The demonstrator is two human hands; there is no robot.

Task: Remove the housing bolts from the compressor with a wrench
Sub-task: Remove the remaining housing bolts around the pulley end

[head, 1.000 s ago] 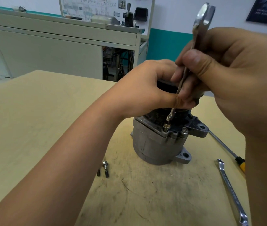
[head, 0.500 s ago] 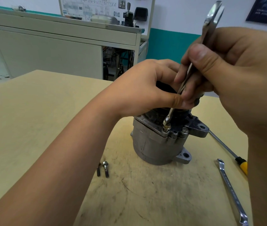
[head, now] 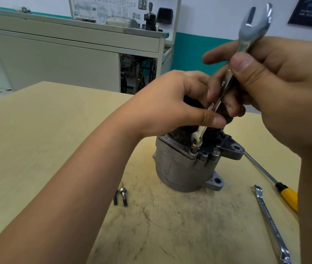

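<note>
Head view, sole camera: worn on the head, wide-angle, facing forward and down across the pale yellow wooden tabletop [head: 37, 140]. Close range; grey cast-metal compressor [head: 180, 174] right of centre, left hand [head: 170, 105] on it. Right hand [head: 288, 96] with silver steel combination wrench [head: 246, 38] nearest the lens, upper right. Beige metal cabinet [head: 56, 60] far, top.

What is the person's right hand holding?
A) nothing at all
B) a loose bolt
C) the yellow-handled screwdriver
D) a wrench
D: the right hand grips a wrench whose small lower end sits on a bolt on top of the compressor, while the yellow-handled screwdriver lies untouched on the table.
</note>
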